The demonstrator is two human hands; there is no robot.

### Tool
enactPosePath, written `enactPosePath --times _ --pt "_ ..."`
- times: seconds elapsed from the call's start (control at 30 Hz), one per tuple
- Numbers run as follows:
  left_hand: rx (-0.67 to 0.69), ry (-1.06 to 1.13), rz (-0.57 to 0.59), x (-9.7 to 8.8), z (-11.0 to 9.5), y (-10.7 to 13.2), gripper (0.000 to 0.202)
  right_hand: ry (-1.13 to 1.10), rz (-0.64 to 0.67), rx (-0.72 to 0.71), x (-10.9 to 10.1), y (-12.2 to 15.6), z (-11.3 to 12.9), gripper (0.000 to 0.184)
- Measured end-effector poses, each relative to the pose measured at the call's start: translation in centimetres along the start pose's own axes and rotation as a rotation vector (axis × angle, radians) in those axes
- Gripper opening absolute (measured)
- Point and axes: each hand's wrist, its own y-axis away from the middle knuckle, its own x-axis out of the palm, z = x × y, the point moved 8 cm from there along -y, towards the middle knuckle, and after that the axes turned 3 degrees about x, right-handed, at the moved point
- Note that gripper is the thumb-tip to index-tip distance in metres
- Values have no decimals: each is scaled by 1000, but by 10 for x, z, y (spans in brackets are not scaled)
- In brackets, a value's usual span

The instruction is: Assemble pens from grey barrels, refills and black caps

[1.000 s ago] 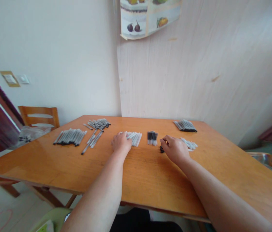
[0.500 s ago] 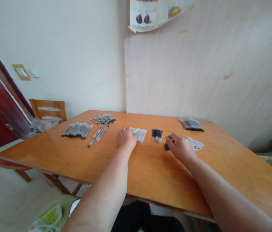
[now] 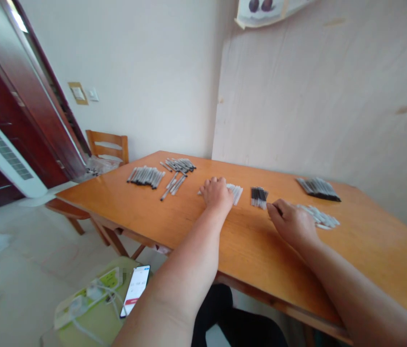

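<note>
My left hand [image 3: 216, 193] rests palm down over a row of clear pen barrels [image 3: 237, 193]. Its fingers are slightly apart, and the fingertips and part of the row are hidden under it. My right hand [image 3: 292, 219] is curled, thumb against the bent fingers, low over the table; whatever it may hold cannot be made out. Just left of it lies a small bundle of black-and-clear pen refills [image 3: 258, 197]. Behind and right of that hand spreads a pile of short whitish translucent pieces [image 3: 321, 217], partly covered by the hand.
On the wooden table [image 3: 174, 221], assembled-looking pens form a neat row [image 3: 146, 176] at left, a loose heap [image 3: 180, 166] behind, and another row [image 3: 319, 188] at far right. A phone [image 3: 136, 290] and power strip [image 3: 95, 291] lie on a green stool below.
The view has swung left and down, so the table appears farther right. Both hands keep nearly their places; the black pieces by my right hand are now hidden.
</note>
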Motion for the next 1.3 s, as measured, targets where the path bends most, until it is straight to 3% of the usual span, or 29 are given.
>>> enactPosePath --times 0.3,0.57,0.97,1.3 --pt "5 36 -2 -8 -5 7 21 59 -66 -230 5 14 39 38" --pt "-6 20 11 -6 -5 11 23 96 -143 -310 4 18 48 40" --pt "67 47 48 -15 -18 18 26 142 -112 -271 8 16 45 40" --pt "168 74 -45 -34 -34 27 25 184 -93 -264 12 14 49 41"
